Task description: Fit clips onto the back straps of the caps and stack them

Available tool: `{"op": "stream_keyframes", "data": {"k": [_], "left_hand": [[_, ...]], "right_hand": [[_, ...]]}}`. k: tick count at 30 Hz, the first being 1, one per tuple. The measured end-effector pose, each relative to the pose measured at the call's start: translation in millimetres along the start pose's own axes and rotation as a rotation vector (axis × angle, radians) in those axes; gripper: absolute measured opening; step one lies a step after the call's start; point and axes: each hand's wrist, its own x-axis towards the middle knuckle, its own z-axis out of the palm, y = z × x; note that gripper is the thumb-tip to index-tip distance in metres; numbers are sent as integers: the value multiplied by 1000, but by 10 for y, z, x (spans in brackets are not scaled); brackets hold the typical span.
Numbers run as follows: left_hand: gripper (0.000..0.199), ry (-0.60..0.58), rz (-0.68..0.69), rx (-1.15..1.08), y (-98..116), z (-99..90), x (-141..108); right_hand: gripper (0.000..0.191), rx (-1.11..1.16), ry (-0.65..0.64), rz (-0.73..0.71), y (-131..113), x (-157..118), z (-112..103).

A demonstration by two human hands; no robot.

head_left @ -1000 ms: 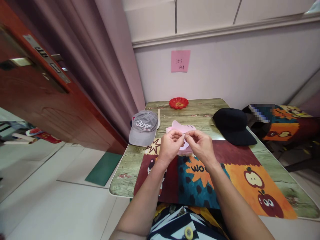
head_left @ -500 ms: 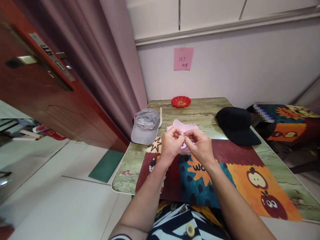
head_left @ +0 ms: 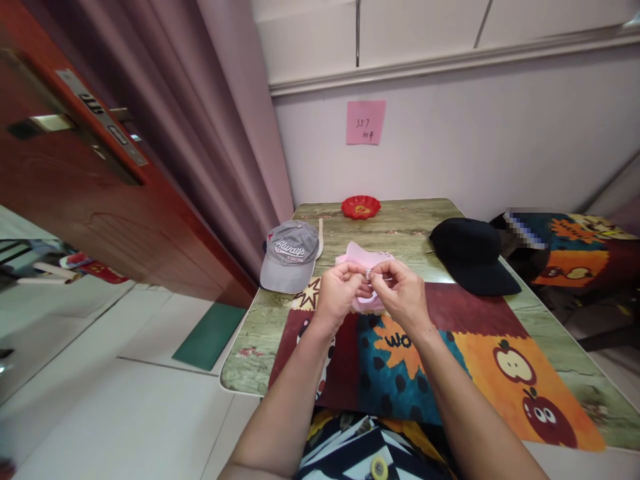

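Near the middle of the table, my left hand (head_left: 341,293) and my right hand (head_left: 401,293) meet fingertip to fingertip over a pink cap (head_left: 367,256). Both are closed in a pinch. Between the fingertips shows a small silvery buckle (head_left: 368,273), apparently on the cap's strap; its details are too small to make out. The cap's pale pink brim points away from me, and my fingers hide much of the rest. It lies at the far edge of a colourful printed mat (head_left: 410,393).
A grey cap (head_left: 289,257) sits at the table's left edge, a black cap (head_left: 470,253) at the right. At the back stands a red scalloped dish (head_left: 361,207). A pink note (head_left: 366,123) is on the wall. A wooden door (head_left: 150,220) stands at left.
My fingers have shifted slightly around the buckle, which now shows more clearly between them. The view has tilted a little; the caps and dish stay in place.
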Motion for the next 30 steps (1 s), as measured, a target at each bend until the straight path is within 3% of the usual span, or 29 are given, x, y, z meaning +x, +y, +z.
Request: {"op": "stream_keyframes", "data": {"k": [9, 19, 30], "left_hand": [[33, -60, -65, -183, -5, -11, 2], [44, -55, -93, -203, -66, -28, 16], [42, -91, -115, -147, -79, -75, 53]], "right_hand": [[12, 47, -27, 25, 17, 18, -61], [16, 72, -31, 20, 27, 25, -74], [14, 33, -58, -68, 25, 10, -84]]}}
